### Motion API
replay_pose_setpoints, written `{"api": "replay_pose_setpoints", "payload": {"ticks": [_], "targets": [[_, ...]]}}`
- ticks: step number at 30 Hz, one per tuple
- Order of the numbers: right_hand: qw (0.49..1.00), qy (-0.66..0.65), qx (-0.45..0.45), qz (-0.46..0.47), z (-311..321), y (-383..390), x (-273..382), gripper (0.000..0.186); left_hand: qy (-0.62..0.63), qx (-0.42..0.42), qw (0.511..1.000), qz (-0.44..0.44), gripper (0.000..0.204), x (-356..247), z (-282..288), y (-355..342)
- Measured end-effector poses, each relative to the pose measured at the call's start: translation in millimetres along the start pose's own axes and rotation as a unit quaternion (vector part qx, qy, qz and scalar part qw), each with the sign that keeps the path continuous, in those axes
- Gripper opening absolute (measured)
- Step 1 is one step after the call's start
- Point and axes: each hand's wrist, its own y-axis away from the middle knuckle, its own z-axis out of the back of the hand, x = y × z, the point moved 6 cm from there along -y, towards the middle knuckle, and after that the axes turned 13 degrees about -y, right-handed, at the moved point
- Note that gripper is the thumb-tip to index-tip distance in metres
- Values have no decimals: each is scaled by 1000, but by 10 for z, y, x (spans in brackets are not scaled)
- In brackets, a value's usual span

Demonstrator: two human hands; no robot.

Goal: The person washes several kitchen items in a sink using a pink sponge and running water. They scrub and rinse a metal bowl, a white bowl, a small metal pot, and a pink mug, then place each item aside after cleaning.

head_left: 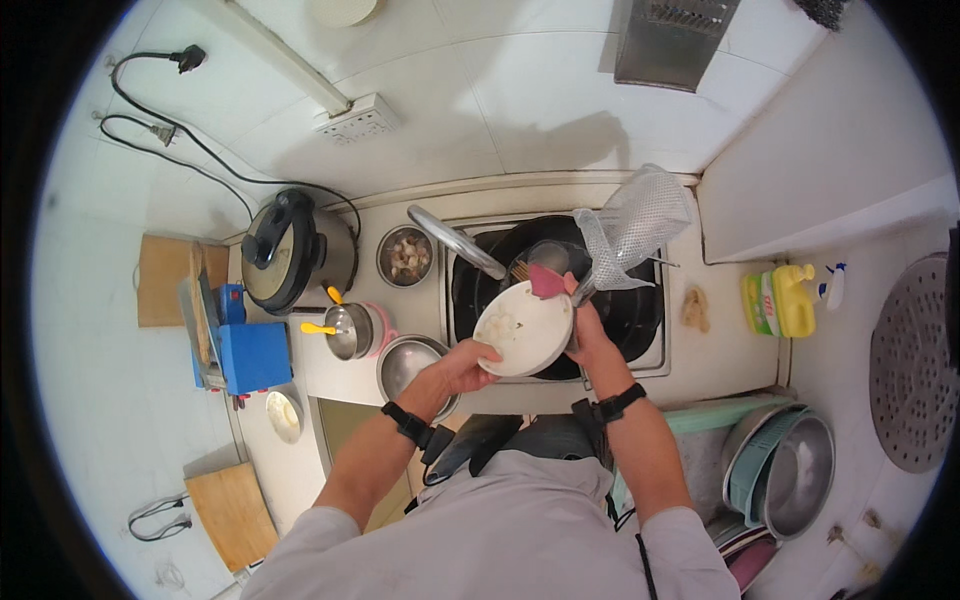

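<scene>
I hold a white plate [535,345] tilted over the sink, with whitish smears and small dark specks on its face. My left hand [468,366] is closed on its left rim, thumb on top and fingers underneath. At the opposite rim, my right hand [592,340] is closed on a dark pink cloth-like pad [547,282], which lies against the plate's upper edge. Part of the right hand is hidden behind the plate. Below is the sink [650,362] with a large black pan [640,325] in it. A curved metal faucet [455,240] arches over its left side.
A white mesh bag [640,220] stands over the sink's right side. Left are a bowl of food pieces [406,257], a metal bowl [405,365], a small pot [348,332] and a pressure cooker [300,250]. A yellow bottle [790,300] and stacked basins [800,475] are right.
</scene>
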Motion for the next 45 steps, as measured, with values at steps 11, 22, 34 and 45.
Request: {"api": "replay_pose_setpoints", "payload": {"ticks": [11, 22, 34, 45], "targets": [[840, 313, -229, 380, 34, 103, -721, 51, 168, -61, 981, -77, 29, 102, -228, -353], [998, 57, -8, -31, 284, 45, 66, 67, -151, -41, 987, -37, 58, -365, -60, -21], [738, 511, -281, 340, 187, 502, 127, 30, -221, -207, 917, -259, 94, -217, 71, -188], [589, 728, -31, 350, -551, 567, -355, 44, -250, -214, 907, -264, 93, -389, -129, -8]]}}
